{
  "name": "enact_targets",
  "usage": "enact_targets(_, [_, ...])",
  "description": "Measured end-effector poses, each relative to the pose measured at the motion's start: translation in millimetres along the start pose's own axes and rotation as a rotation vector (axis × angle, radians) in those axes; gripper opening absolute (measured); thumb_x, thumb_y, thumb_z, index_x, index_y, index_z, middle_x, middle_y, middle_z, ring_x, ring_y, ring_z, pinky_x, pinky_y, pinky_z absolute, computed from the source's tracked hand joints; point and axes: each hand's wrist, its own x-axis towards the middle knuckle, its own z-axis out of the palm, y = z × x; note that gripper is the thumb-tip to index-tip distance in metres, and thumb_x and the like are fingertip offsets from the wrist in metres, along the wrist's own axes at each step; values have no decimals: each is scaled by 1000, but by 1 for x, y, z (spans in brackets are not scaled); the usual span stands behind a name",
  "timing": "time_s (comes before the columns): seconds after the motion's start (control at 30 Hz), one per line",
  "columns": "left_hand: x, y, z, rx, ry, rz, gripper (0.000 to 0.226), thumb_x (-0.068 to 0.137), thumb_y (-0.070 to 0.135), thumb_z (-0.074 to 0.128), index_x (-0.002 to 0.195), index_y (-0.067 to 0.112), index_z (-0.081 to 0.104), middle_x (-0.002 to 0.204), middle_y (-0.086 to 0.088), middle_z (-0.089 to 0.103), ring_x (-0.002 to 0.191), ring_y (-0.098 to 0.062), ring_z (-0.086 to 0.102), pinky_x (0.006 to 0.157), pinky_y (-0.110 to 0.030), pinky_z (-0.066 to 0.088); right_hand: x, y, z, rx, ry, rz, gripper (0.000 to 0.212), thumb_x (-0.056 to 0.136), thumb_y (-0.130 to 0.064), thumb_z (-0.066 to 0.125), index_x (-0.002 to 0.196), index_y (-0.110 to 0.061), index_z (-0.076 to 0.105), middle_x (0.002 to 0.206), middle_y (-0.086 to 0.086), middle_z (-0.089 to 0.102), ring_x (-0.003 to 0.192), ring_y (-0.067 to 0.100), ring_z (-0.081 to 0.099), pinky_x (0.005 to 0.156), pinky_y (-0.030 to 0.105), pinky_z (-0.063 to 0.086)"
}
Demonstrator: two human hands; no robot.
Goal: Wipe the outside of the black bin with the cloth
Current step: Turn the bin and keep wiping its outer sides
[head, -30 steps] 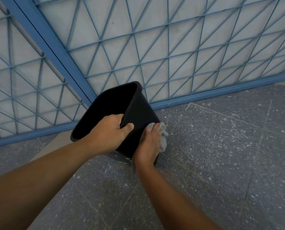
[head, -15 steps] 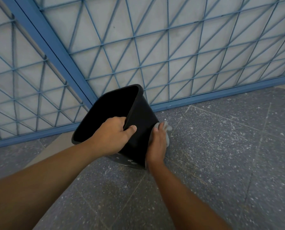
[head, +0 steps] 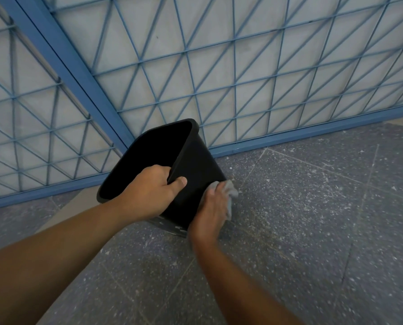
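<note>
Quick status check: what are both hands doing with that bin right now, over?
Left hand grips the rim of the tilted black bin. Right hand presses the grey cloth against the bin's outer side, low down. Nothing in the way.

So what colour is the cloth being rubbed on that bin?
Light grey. The cloth shows best in the head view, under the right hand.
</note>
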Motion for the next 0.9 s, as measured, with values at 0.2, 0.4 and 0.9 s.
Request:
enact_targets(0.2, [0, 2, 0, -15, -11, 7, 30, 96, 34, 57, 80, 10, 68, 63, -4, 65, 61, -15, 64, 58, -29, 49, 26, -7, -7, -16, -71, -117, 51, 105, -33, 29, 154, -22, 25, 162, -14, 16, 149, 0, 9, 124, 27, 5])
enact_targets(0.4, [2, -2, -2, -10, -1, 17, 33, 96, 36, 57, 82, 8, 68, 64, -8, 65, 60, -17, 63, 57, -30, 47, -17, 4, -11, -8, -45, -112, 52, 105, -34, 22, 155, -25, 16, 164, -14, 6, 149, -4, 2, 125, 33, 0])
enact_targets(0.9, [-2, -8, -6, 6, 29, 127, 46, 96, 41, 51, 59, 14, 47, 49, 4, 49, 43, -6, 47, 50, -28, 37, 59, -57, 13, -130, -288, -480, 58, 97, -29, 22, 154, -15, 29, 163, -1, 23, 153, 13, 13, 125, 35, 7])
